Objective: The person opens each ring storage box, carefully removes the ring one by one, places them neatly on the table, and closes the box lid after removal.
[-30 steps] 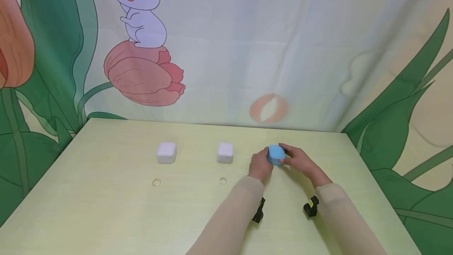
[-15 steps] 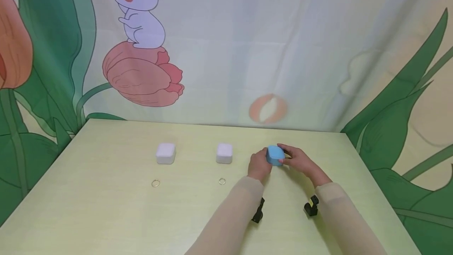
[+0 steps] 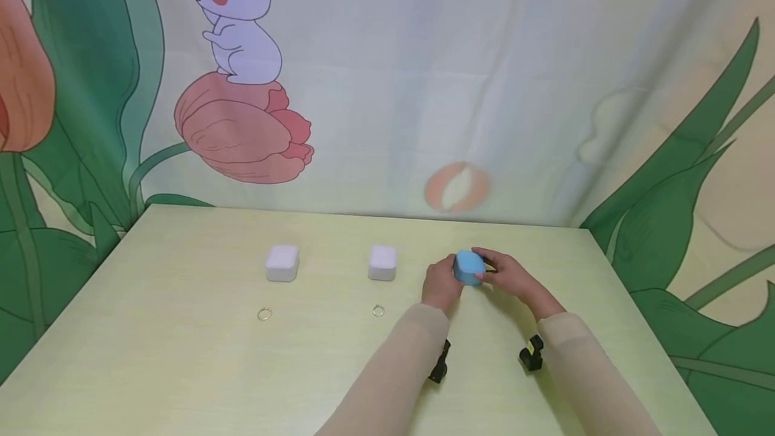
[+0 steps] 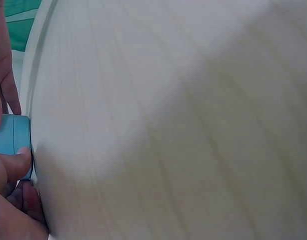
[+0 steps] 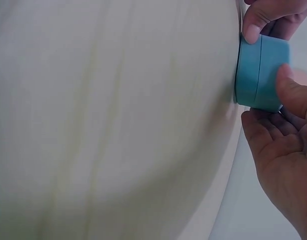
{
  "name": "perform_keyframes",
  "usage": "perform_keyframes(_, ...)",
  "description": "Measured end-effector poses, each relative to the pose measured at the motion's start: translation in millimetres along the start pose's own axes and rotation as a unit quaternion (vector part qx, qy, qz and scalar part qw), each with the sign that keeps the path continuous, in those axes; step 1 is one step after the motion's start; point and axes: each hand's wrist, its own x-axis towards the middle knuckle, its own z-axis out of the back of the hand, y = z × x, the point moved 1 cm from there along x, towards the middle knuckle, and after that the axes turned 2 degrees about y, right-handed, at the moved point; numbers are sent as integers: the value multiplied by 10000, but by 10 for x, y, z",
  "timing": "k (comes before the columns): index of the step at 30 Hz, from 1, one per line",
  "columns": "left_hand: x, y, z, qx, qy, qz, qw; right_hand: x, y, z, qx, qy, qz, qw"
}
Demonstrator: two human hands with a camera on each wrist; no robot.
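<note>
A small blue ring box with rounded corners stands on the table, right of the middle in the head view. A seam runs round it between base and lid, and the lid looks closed. My left hand grips the box from the left, its thumb on the base near the tabletop. From the right, my right hand holds the upper part, with the thumb against the lid in the right wrist view. In the left wrist view only part of the blue box shows, at the left edge.
Two white boxes of like shape stand in a row to the left. A gold-coloured ring lies before the far-left box, and a second ring before the other. A printed curtain hangs behind the table.
The head view has drifted slightly, so everything sits a few pixels off. Both hands keep the same hold on the blue ring box, and it looks unchanged.
</note>
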Motion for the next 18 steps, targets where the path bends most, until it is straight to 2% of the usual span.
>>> perform_keyframes(12,25,7,-5,6,-3,-16,10000,-11,10,15,92,27,-23,10000)
perform_keyframes(18,31,4,-11,-2,65,109,9999,-7,-8,20,135,110,13,9998)
